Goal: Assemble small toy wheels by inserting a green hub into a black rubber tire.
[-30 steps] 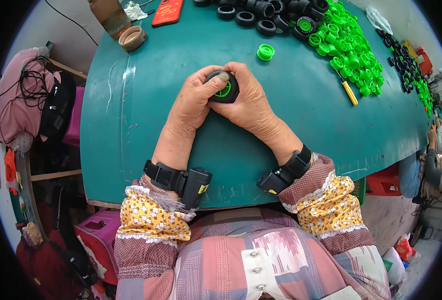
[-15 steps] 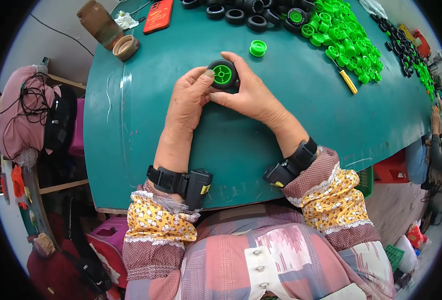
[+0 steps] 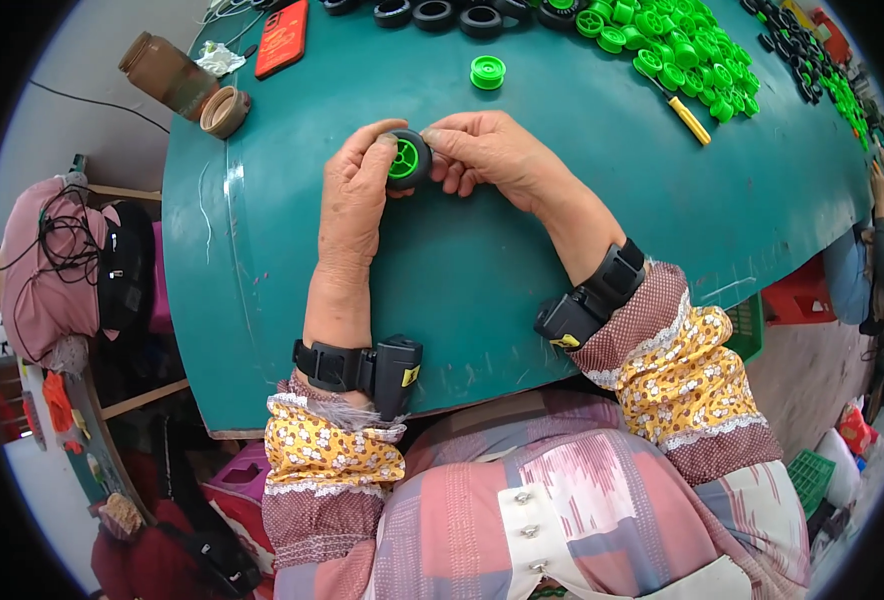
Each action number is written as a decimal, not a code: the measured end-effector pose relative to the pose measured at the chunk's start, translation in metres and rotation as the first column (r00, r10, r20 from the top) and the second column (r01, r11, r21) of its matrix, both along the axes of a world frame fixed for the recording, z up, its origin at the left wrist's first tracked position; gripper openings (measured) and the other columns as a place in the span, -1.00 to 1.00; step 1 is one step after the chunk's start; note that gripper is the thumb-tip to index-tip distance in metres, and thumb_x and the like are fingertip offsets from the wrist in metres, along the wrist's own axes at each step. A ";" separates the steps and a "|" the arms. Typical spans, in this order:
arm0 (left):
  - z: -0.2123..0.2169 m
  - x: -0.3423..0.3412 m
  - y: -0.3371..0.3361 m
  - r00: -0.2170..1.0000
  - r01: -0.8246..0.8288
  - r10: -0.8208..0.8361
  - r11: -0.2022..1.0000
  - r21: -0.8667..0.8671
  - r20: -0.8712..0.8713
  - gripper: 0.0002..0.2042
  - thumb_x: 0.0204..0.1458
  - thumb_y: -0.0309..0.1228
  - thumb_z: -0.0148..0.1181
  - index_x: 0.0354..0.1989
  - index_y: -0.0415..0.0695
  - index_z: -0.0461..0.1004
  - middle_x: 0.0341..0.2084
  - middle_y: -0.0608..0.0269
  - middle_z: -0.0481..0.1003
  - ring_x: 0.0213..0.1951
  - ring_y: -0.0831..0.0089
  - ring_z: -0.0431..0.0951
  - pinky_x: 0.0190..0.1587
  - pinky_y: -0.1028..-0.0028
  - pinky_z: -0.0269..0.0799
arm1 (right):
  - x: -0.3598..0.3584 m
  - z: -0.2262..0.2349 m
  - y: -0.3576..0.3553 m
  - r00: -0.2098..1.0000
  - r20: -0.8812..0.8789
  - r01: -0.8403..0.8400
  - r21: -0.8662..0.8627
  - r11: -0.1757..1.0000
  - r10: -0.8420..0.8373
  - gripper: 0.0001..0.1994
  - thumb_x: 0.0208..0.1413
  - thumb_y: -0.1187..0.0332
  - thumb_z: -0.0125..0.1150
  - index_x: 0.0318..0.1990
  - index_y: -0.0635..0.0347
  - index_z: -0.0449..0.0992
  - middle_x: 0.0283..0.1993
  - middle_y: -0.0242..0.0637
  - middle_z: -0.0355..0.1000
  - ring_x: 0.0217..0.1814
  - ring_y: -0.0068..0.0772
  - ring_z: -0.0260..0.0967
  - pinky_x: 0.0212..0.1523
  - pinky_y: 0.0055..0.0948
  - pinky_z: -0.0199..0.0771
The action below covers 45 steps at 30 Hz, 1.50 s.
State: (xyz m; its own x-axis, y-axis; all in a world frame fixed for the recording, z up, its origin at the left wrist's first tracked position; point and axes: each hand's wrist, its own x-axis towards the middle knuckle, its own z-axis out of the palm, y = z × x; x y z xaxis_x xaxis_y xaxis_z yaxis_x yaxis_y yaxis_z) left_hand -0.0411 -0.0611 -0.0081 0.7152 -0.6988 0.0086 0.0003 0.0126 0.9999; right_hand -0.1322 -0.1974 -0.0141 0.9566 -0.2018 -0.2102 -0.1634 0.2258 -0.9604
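Note:
Both hands hold a small toy wheel [image 3: 407, 159], a black tyre around a green hub, just above the green table [image 3: 482, 270]. My left hand [image 3: 354, 190] grips it from the left with thumb and fingers curled round the tyre. My right hand [image 3: 492, 150] pinches its right side. A lone green hub [image 3: 487, 72] lies on the table beyond the hands. Each wrist carries a black strapped device.
A pile of green hubs [image 3: 682, 45] lies at the far right, with a yellow-handled tool [image 3: 689, 120] beside it. Black tyres [image 3: 432, 14] line the far edge. A red phone [image 3: 284, 38], a brown jar [image 3: 167, 72] and a tape roll [image 3: 226, 111] sit far left.
The view has shifted, so the table and hands sit differently in the picture. The wheel stays between both hands, now tipped so its green hub faces the camera more.

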 end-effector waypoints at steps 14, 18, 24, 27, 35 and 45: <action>0.001 0.002 0.002 1.000 0.002 -0.002 1.000 -0.020 -0.004 -0.68 0.10 -0.27 -0.15 -0.16 -0.30 0.32 -0.42 0.13 0.43 -0.45 0.49 0.43 -0.39 0.57 0.39 | 0.001 0.002 0.025 0.929 0.361 0.346 -0.774 0.531 -0.079 -0.49 -0.35 0.28 0.33 -0.14 0.17 0.34 -0.28 -0.13 0.34 -0.23 -0.18 0.30 -0.18 -0.32 0.34; 0.002 0.008 0.003 0.938 0.128 -0.187 0.969 -0.209 -0.290 -0.67 0.08 -0.32 -0.19 -0.16 -0.37 0.30 -0.38 0.05 0.44 -0.43 0.38 0.46 -0.38 0.47 0.43 | 0.005 0.000 0.026 0.873 0.486 0.435 -0.736 0.518 -0.042 -0.41 -0.35 0.29 0.36 -0.07 0.24 0.29 -0.13 -0.16 0.26 -0.08 -0.27 0.26 -0.07 -0.38 0.28; -0.010 0.005 -0.004 0.691 -0.031 -0.325 0.879 -0.475 -0.646 -0.77 0.06 -0.40 -0.23 -0.36 -0.30 0.33 -0.41 0.04 0.42 -0.35 0.32 0.48 -0.26 0.36 0.46 | 0.007 -0.004 0.029 0.871 0.491 0.397 -0.663 0.634 -0.032 -0.40 -0.37 0.32 0.37 -0.07 0.22 0.28 -0.15 -0.18 0.27 -0.10 -0.29 0.28 -0.11 -0.42 0.33; -0.011 0.003 -0.007 0.682 -0.113 -0.264 0.883 -0.455 -0.682 -0.77 0.07 -0.38 -0.21 -0.35 -0.28 0.33 -0.36 0.07 0.42 -0.32 0.33 0.47 -0.22 0.38 0.45 | 0.007 0.003 0.033 0.866 0.499 0.406 -0.692 0.597 -0.010 -0.45 -0.39 0.35 0.37 -0.12 0.21 0.31 -0.19 -0.21 0.29 -0.16 -0.31 0.31 -0.16 -0.45 0.36; -0.007 0.005 0.005 0.785 0.221 -0.379 0.910 -0.349 -0.490 -0.77 -0.12 -0.42 0.07 -0.28 -0.26 0.37 -0.41 0.29 0.41 -0.36 0.57 0.42 -0.26 0.58 0.36 | 0.008 0.000 0.036 0.883 0.467 0.391 -0.673 0.627 -0.049 -0.54 -0.38 0.40 0.34 -0.21 0.21 0.34 -0.25 -0.26 0.30 -0.23 -0.31 0.32 -0.21 -0.45 0.36; -0.001 -0.001 -0.010 0.768 0.230 -0.401 0.901 -0.368 -0.500 -0.70 -0.01 -0.27 0.07 -0.22 -0.26 0.33 -0.40 0.28 0.41 -0.36 0.57 0.43 -0.32 0.57 0.40 | -0.001 0.006 0.021 0.946 0.304 0.281 -0.607 0.743 -0.110 -0.50 -0.34 0.37 0.33 -0.14 0.20 0.29 -0.20 -0.23 0.34 -0.14 -0.36 0.33 -0.11 -0.45 0.32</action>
State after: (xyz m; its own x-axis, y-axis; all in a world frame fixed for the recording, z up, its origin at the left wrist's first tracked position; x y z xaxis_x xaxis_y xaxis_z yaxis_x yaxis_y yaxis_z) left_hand -0.0419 -0.0712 -0.0094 0.3934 -0.9146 -0.0936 0.6009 0.1788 0.7790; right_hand -0.1330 -0.1763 -0.0077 0.8819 -0.3937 0.2594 0.0620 -0.4486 -0.8916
